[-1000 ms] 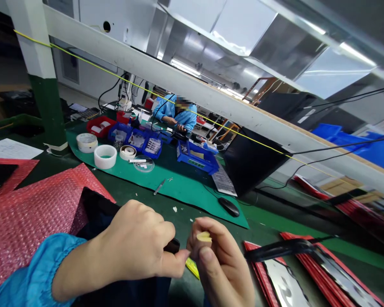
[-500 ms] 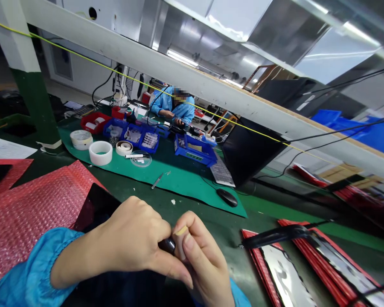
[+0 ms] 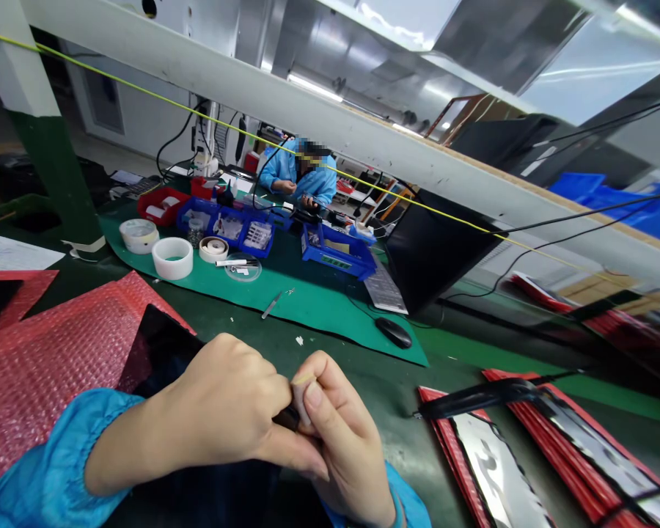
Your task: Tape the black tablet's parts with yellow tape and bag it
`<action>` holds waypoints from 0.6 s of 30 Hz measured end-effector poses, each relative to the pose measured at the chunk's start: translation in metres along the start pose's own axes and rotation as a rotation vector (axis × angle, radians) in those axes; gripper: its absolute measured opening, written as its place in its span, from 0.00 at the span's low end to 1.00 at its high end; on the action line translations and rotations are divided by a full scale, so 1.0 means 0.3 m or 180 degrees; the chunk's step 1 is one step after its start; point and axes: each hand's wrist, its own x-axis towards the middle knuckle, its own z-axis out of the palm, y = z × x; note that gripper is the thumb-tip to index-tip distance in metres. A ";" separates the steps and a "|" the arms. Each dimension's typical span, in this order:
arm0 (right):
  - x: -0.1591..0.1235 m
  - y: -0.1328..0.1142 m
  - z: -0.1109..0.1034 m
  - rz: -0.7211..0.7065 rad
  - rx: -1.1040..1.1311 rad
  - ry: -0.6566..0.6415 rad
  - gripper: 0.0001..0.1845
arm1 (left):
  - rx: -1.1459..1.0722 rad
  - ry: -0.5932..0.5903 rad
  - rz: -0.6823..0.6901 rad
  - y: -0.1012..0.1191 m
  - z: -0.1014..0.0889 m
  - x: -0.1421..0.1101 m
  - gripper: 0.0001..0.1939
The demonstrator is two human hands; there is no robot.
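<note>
My left hand (image 3: 214, 411) is closed around a dark, smooth object (image 3: 287, 416); only a bit of it shows beside the thumb, and its kind is hidden. My right hand (image 3: 344, 440) pinches a small pale piece (image 3: 302, 396) with a yellowish edge between thumb and fingers. That piece presses against or sits right beside the dark object, and the two hands meet. Below my left wrist lies a glossy black panel (image 3: 162, 341), next to a red bubble-wrap bag (image 3: 77, 345).
A green mat (image 3: 330, 312) carries tape rolls (image 3: 172, 258), blue bins (image 3: 338, 257), a thin blade-like tool (image 3: 271, 305) and a mouse (image 3: 393, 332). Metallic panels (image 3: 489, 455) on red wrap lie right, beneath a black bar (image 3: 478, 396). A co-worker in blue (image 3: 322, 180) sits beyond.
My right hand has moved left and its pale piece has come up to the dark object in my left hand. A yellow strip between the hands is out of sight. The view has shifted slightly.
</note>
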 end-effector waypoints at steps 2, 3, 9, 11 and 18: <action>0.000 0.003 -0.003 0.0016 0.0027 -0.0030 0.15 | 0.0031 -0.0015 0.0020 0.000 -0.001 0.003 0.39; 0.001 0.005 -0.004 0.0014 0.0035 -0.0048 0.15 | 0.0043 0.0000 0.0028 0.001 -0.002 0.004 0.38; 0.008 0.016 0.000 -0.0106 0.0065 -0.0107 0.13 | 0.0082 0.0074 0.0006 0.004 -0.004 0.001 0.39; 0.004 0.017 -0.002 -0.0098 0.0048 -0.0124 0.12 | 0.0132 0.0032 -0.0045 0.004 -0.005 0.001 0.38; -0.015 0.012 -0.009 0.0025 0.0210 -0.0412 0.08 | -0.0034 -0.0085 -0.0191 0.010 -0.020 0.014 0.35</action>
